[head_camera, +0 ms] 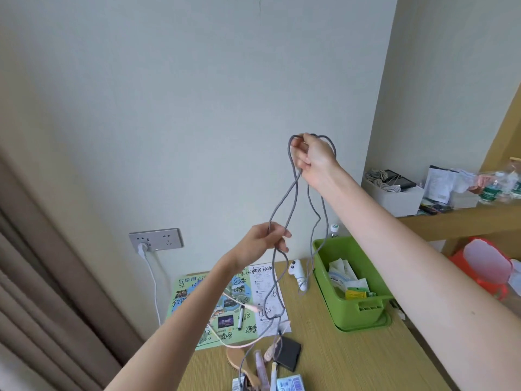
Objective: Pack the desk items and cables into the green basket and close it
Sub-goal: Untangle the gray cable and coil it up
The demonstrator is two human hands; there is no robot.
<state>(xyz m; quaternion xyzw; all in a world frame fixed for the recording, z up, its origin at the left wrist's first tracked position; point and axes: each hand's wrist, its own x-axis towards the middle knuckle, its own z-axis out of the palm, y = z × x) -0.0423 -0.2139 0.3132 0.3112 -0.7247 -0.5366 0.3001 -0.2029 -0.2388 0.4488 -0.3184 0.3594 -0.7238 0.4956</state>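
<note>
Partway through, by the look of it. Green basket (342, 280) standing open on the desk (352, 359), already holding a few paper packets and a small yellow-green box (355, 294); no lid in place, and the green tray-like piece under its base possibly the lid, though hard to tell.

Grey cable (291, 198) now in hand, raised well above the basket and to its left. Right hand (311, 156) clenched on the top loop, highest point in view. Left hand (267, 238) lower, fingers pinched around two strands below that loop. Remaining length hanging down in long slack bends, one strand trailing just left of the basket wall, another dropping onto the printed green sheet (225, 303) left of the basket. Cable only loosely gathered: not yet coiled, not yet in the basket.

Still left on the desk, all to the left of the basket or nearer the camera than it: white controller (298, 275) just beside the basket wall; marker pen (241, 317) on the sheet; pink cable (239, 344) looping across the sheet's lower edge; wooden hairbrush (239, 359), black square pouch (289, 352), a tube or two and a blue-white packet (290, 383) at the near edge.

Judgement: early to middle stage. Ahead: winding the grey cable, dropping it in, then the pink cable and loose items, then closing.
</note>
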